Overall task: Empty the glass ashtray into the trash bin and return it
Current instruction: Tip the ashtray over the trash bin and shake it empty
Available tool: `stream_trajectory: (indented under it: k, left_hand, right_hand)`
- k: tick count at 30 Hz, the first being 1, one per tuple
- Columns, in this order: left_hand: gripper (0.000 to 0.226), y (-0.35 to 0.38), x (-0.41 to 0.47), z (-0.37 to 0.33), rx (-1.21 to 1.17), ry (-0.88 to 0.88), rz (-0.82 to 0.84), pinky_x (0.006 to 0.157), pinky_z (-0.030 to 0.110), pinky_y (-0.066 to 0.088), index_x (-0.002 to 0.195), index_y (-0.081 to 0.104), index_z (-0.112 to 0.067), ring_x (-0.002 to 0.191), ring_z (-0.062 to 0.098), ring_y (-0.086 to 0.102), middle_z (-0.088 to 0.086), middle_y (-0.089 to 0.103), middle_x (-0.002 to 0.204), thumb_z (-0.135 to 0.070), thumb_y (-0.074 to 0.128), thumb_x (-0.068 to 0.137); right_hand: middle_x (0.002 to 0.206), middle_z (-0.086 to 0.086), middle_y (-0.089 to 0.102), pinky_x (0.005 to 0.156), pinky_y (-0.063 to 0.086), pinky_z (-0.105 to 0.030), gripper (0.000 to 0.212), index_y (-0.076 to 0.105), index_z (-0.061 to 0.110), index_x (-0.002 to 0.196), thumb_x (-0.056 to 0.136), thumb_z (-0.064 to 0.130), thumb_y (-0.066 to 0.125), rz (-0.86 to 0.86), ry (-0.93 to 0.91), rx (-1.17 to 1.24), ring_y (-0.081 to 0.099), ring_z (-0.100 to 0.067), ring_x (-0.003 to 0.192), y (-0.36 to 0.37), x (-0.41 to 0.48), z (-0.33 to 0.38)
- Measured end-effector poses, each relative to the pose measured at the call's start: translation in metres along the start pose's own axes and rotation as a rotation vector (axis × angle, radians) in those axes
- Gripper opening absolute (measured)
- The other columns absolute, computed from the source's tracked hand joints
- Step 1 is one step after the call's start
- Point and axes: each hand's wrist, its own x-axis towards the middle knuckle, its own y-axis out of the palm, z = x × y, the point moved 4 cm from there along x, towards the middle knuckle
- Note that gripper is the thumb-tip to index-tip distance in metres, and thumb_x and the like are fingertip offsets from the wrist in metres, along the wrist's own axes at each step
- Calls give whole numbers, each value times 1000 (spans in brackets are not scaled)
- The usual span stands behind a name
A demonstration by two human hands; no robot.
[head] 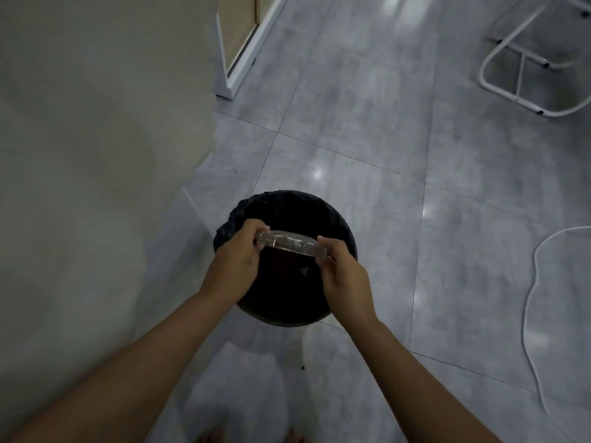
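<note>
The clear glass ashtray (289,243) is held tipped on edge directly over the open mouth of a round trash bin (339,219) lined with a black bag. My left hand (238,255) grips its left rim and my right hand (343,274) grips its right rim. The bin stands on the grey tiled floor just in front of my feet. Its inside is dark, with a small pale scrap (304,270) visible at the bottom. What the ashtray holds cannot be made out.
A plain wall (96,155) runs along the left, close to the bin. A white cabinet base (230,81) stands at the far end of the wall. A white tubular frame (524,75) sits at the upper right, and a white cable (537,257) loops on the floor at the right.
</note>
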Motion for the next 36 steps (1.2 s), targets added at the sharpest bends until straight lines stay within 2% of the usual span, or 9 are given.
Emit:
stream_trajectory:
  k: [4, 6, 9, 13, 18, 23, 27, 32, 36]
  left_hand:
    - [42, -15, -3, -21, -53, 113, -63, 92, 0, 39, 136, 50, -27, 110, -3, 52, -11, 58, 127, -9, 46, 98]
    - [42, -22, -6, -30, -55, 197, -134, 96, -5, 32, 138, 52, -20, 113, -9, 47, -14, 54, 127, -7, 47, 98]
    - [39, -15, -13, -24, 8, 333, -180, 105, 4, 36, 133, 56, -11, 118, -1, 52, -9, 58, 129, -3, 50, 96]
    - [38, 11, -17, 16, 122, 309, -85, 101, 27, 50, 130, 58, -11, 116, 13, 61, 5, 66, 129, -4, 54, 93]
    - [37, 6, -20, 13, 104, 325, -135, 104, -1, 31, 130, 58, -9, 116, 7, 58, 4, 64, 129, -4, 53, 93]
    - [37, 14, -22, 16, 69, 259, -60, 104, 21, 46, 131, 59, -16, 117, 4, 58, -1, 65, 131, -10, 53, 95]
    - [36, 12, -22, 11, 78, 216, -80, 98, 10, 43, 130, 59, -17, 113, 9, 63, 0, 67, 127, -13, 53, 95]
    - [38, 9, -20, 9, 112, 160, 11, 90, 16, 46, 133, 57, -23, 106, 14, 66, 0, 69, 123, -15, 53, 96]
    - [46, 12, -14, 26, 184, 71, 81, 89, 30, 54, 140, 50, -27, 106, 23, 67, 5, 70, 121, -21, 55, 95]
  right_hand:
    - [116, 9, 68, 77, 50, -7, 33, 52, 26, 128, 97, 17, 53, -77, -33, 30, 66, -6, 99, -19, -6, 16]
    - [120, 12, 66, 83, 53, -12, 33, 52, 29, 127, 96, 17, 55, -136, -53, 79, 64, -3, 104, -28, -10, 21]
    - [127, 16, 59, 94, 50, -16, 37, 50, 35, 124, 95, 12, 55, -190, -100, 72, 60, -3, 113, -23, -17, 16]
    - [131, 8, 62, 101, 50, -34, 30, 55, 25, 128, 98, 20, 49, -34, 17, -10, 59, -13, 118, 9, -19, -7]
    - [129, 16, 56, 101, 45, -21, 31, 57, 22, 126, 96, 15, 53, -120, -20, 82, 55, -3, 118, 4, -25, -4]
    - [133, 11, 60, 100, 47, -27, 30, 54, 23, 128, 99, 19, 48, -23, 58, -7, 58, -13, 119, 7, -21, -12]
    - [134, 4, 60, 98, 46, -26, 31, 54, 21, 128, 98, 15, 47, -37, 8, -50, 58, -17, 119, -1, -17, -2]
    - [142, 0, 54, 101, 46, -32, 45, 43, 25, 140, 97, 15, 50, 207, -33, -203, 55, -22, 124, 2, -14, 5]
    - [119, -3, 70, 83, 48, -24, 38, 53, 25, 132, 95, 15, 53, 205, 27, -162, 65, -22, 104, 9, -12, -3]
